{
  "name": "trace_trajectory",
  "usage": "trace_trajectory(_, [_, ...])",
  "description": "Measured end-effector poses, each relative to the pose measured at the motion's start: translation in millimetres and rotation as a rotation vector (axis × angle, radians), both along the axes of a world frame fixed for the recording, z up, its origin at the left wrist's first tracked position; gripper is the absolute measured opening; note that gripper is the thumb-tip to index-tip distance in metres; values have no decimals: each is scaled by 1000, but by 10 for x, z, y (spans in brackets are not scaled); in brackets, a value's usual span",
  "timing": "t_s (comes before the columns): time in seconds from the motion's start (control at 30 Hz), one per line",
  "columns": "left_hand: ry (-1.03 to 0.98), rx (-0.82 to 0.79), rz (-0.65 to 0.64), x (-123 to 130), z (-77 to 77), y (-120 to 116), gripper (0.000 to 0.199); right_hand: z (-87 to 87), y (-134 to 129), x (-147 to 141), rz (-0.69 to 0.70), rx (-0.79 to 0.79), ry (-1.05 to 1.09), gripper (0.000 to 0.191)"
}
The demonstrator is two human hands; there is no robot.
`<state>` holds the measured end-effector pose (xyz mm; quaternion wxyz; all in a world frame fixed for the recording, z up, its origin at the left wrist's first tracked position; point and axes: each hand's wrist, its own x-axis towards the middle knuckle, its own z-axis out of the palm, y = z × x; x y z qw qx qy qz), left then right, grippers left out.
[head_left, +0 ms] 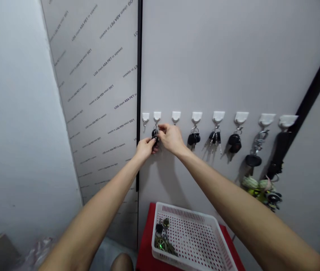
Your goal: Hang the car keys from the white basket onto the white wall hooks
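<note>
Black keys (pixel 154 134) are pinched in your left hand (pixel 145 148); your right hand (pixel 172 138) is at three o'clock, can't tell its grip tbh. White hook (pixel 157 116) at twelve.

We see black keys (pixel 154 133) on the second hook from the left; the hooks (pixel 176 116) are white with silvery metal. Slanting rows of dark lettering pattern the pale grey board (pixel 99 81), edged by a black strip (pixel 139 86). The white basket (pixel 186 209) shows dotted rows; the dim charm (pixel 257 192) looks yellow-green to us.
</note>
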<state>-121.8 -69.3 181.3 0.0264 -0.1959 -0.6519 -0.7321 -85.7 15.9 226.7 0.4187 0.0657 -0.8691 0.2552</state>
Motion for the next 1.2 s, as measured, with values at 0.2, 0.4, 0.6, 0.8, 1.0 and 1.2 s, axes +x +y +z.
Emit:
trace_trajectory(0.2, [-168,-87,-60,168,-764,-86,12,-793,200,316,70,156,-106,23])
trace_trajectory(0.4, [-227,-310,-184,547,-1875,-131,15,-2086,413,580,173,204,-696,23])
trace_trajectory(0.6, [-87,-409,-174,680,-2206,-168,17,-2538,445,693,174,281,-789,33])
trace_trajectory(0.8, [-23,-502,-137,695,-2140,-160,17,-2593,402,683,165,374,-759,26])
trace_trajectory(1.0, [-9,-536,-162,721,-2116,-179,20,-2443,470,635,263,85,-779,19])
trace_trajectory(1.2, [81,-445,-230,762,-2010,-117,31,-2147,500,656,411,-273,-796,18])
